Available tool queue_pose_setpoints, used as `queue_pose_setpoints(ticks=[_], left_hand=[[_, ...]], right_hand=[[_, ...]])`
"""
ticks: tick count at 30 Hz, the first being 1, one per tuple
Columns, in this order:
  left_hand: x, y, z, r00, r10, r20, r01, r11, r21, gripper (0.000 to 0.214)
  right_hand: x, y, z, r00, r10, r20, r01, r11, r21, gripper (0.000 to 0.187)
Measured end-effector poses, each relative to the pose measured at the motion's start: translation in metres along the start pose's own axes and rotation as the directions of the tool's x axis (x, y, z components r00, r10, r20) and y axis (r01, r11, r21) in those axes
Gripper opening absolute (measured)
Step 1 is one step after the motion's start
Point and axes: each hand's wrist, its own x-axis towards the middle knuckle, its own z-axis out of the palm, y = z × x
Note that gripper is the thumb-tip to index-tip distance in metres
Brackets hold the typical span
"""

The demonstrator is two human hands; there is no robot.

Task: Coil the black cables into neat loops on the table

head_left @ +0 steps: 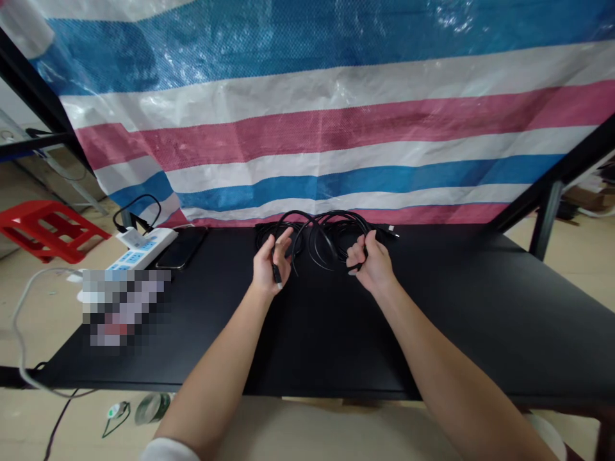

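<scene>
My left hand (pixel 264 267) is closed on a black cable, whose plug with a pale metal tip (pixel 277 276) sticks out across the palm toward me. Its thumb and fingers point up and away. My right hand (pixel 377 264) is curled around the same or another black cable; which one I cannot tell. Between and behind both hands, loops of black cable (pixel 327 246) arch up and lie in loose coils at the table's back edge. A second plug with a light tip (pixel 391 232) rests just beyond my right hand.
On the black table (pixel 456 320), a white power strip (pixel 141 251) with a plugged-in adapter and a dark phone (pixel 182 248) lie at the left, by a blurred-out item (pixel 129 307). A striped plastic sheet (pixel 312 141) hangs behind. A red stool (pixel 52 227) stands beyond the left side.
</scene>
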Motion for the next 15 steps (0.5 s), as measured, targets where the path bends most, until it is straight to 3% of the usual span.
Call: queue_pose_setpoints(ticks=[4, 10, 15], left_hand=[[-0.007, -0.013, 0.011, 0.997, -0.08, -0.012, 0.079, 0.995, -0.061, 0.054], [-0.007, -0.021, 0.014, 0.982, -0.002, -0.191, -0.028, 0.987, -0.157, 0.05], [-0.002, -0.027, 0.012, 0.95, 0.025, -0.312, -0.058, 0.994, -0.096, 0.048]], right_hand=[[-0.005, 0.007, 0.007, 0.99, 0.089, 0.105, -0.09, 0.996, 0.004, 0.064], [-0.015, 0.021, 0.02, 0.981, 0.083, 0.177, -0.078, 0.996, -0.032, 0.068], [-0.022, 0.028, 0.026, 0.973, 0.023, 0.229, -0.025, 1.0, 0.004, 0.066]])
